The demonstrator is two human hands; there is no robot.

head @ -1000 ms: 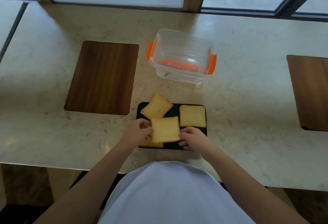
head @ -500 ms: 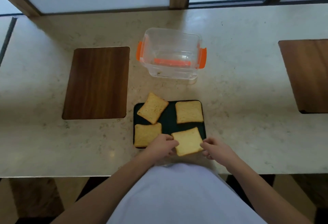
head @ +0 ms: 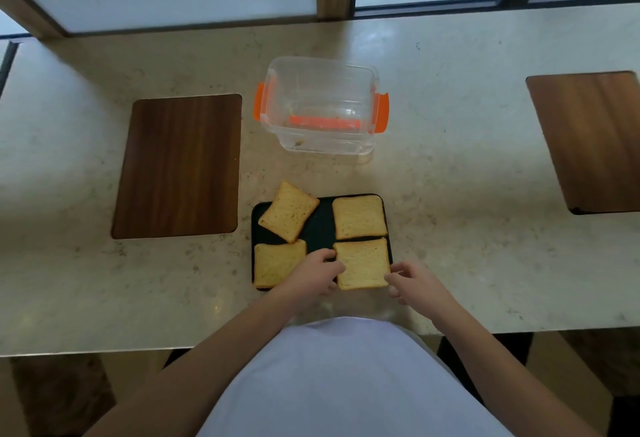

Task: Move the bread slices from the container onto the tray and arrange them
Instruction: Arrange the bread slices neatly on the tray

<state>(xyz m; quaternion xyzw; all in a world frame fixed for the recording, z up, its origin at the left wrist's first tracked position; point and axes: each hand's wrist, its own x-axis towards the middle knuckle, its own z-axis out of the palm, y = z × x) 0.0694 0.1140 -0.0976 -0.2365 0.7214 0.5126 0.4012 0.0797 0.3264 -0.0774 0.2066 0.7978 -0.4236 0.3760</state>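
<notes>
1. Head view, looking down at a marble counter (head: pixel 450 194). A dark tray (head: pixel 320 228) sits at about 6 o'clock from the clear container (head: pixel 320 107) with orange latches.
2. Four bread slices are on the tray. The near-right slice (head: pixel 363 263) is at the tray's 5 o'clock corner, its near edge hanging past the rim.
3. The left hand (head: pixel 311 275) pinches that slice's left edge, and it covers part of the near-left slice (head: pixel 277 263) too.
4. The right hand (head: pixel 414 282) has curled fingertips at the slice's right edge; can't tell if it's really gripping or just touching.
5. The far-left slice (head: pixel 288 211) is skewed and pokes over the tray's 11 o'clock corner. The far-right slice (head: pixel 359 216) sits square.
6. The container looks empty apart from crumbs, though its floor is hard to read through the glare.
7. A wooden board (head: pixel 178 166) lies at 9 o'clock; another (head: pixel 592 138) at 3 o'clock is cut off by the frame.
</notes>
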